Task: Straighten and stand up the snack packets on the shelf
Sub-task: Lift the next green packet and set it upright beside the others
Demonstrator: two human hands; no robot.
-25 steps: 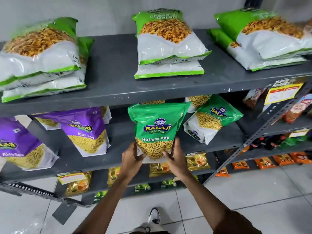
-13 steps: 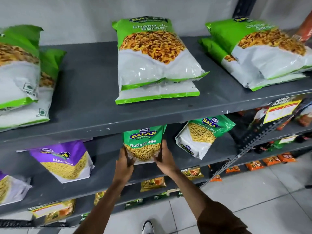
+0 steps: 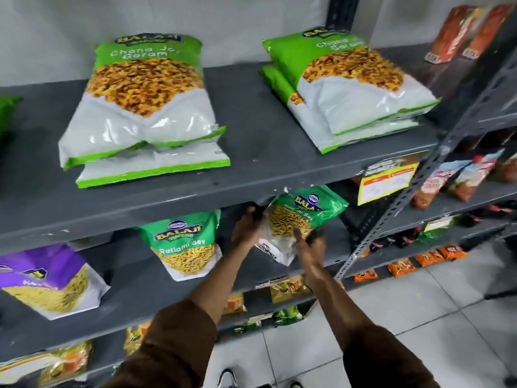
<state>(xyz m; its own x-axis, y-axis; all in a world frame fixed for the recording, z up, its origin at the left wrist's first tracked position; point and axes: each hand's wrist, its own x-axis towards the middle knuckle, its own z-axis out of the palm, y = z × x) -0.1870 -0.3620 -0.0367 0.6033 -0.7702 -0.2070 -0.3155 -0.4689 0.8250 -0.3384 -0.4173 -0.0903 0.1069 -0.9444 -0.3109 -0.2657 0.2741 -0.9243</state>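
Observation:
A tilted green Ratlami Sev packet leans to the right on the middle grey shelf. My left hand grips its left edge and my right hand holds its lower right side. To its left a second green Ratlami Sev packet stands upright and free. A purple Aloo Sev packet stands further left. On the top shelf lie two stacks of green-and-white Chana Jor Garam packets, one in the middle and one at the right, all flat.
A yellow price tag hangs from the top shelf's front edge. A slotted metal upright runs diagonally at the right, with red and orange packets on the neighbouring rack. Small yellow and orange packets fill the lower shelves. Tiled floor lies below.
Both hands let go of the now upright left Ratlami Sev packet and moved right onto the tilted one. The camera view shifted right and closer.

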